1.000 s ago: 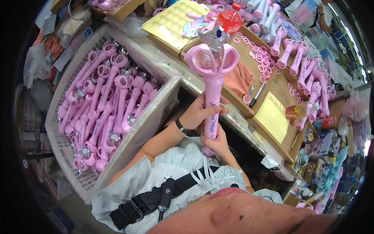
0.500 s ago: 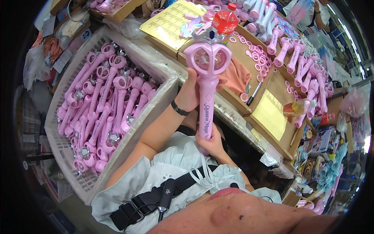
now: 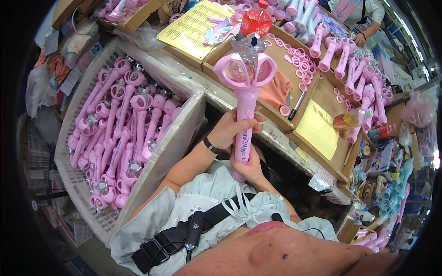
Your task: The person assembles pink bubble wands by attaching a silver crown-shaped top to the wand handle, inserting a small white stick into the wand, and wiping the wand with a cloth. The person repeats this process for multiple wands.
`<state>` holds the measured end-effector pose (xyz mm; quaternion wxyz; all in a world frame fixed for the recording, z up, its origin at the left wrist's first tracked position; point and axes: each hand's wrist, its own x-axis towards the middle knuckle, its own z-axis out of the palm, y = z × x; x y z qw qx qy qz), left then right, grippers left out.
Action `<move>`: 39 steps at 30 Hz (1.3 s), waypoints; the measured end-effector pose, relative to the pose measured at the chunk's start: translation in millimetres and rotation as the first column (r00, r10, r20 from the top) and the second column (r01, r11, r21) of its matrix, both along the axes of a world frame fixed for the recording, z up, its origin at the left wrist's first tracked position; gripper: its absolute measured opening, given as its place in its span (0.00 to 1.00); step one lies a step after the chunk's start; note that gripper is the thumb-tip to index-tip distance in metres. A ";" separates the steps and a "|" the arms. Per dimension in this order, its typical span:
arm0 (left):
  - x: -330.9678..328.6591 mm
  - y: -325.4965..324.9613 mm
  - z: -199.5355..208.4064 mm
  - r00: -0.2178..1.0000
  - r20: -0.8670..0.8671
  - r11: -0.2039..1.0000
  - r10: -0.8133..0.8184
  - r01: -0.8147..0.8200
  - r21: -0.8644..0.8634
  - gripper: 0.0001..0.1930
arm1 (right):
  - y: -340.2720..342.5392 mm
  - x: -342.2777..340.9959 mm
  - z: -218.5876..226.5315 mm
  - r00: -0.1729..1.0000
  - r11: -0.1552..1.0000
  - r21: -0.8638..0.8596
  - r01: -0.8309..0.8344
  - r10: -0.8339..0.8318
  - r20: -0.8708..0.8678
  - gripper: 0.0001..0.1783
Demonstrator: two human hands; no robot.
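A pink toy wand (image 3: 247, 96) stands nearly upright in front of me, held in both hands. My left hand (image 3: 232, 129) wraps round the middle of its handle, thumb across the front. Lower down, my right hand (image 3: 248, 168) grips the handle near its bottom end. The wand's head has pink loops (image 3: 264, 71) spread to either side of a clear ornament with a dark gem (image 3: 253, 39) on top. Behind the head are an orange cloth (image 3: 277, 87) and a bottle with a red cap (image 3: 257, 22).
Left of me is a white plastic crate (image 3: 64, 152) of similar wands. Cardboard trays on the table hold pink rings (image 3: 301, 69), a black marker (image 3: 298, 105) and a yellow sheet (image 3: 315, 131). More wands (image 3: 345, 57) lie at far right; another person (image 3: 368, 18) stands beyond.
My left hand has slid down from just under the wand's head to mid-handle. The head's pink loops have spread apart around the clear ornament. The other person's arm has come down.
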<state>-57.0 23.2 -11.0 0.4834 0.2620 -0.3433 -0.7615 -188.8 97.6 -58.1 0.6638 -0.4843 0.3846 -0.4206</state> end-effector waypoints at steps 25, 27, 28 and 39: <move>29.5 -41.9 0.1 0.549 0.269 0.588 0.792 -0.565 -0.579 0.28 | -4.9 -20.6 26.1 0.981 0.984 0.165 -0.065 0.094 -0.169 0.37; 29.2 -41.5 0.1 0.542 0.274 0.582 0.795 -0.553 -0.596 0.28 | -4.3 -21.3 24.3 0.987 0.977 0.197 -0.075 0.101 -0.125 0.37; 29.5 -41.9 0.1 0.538 0.284 0.583 0.794 -0.539 -0.608 0.28 | -3.6 -21.3 22.9 0.988 0.979 0.186 -0.081 0.103 -0.115 0.37; 28.8 -50.5 -3.2 0.823 -0.045 0.782 0.566 -0.553 -0.288 0.25 | -20.2 -25.8 31.5 0.967 0.944 0.210 -0.254 0.241 0.085 0.34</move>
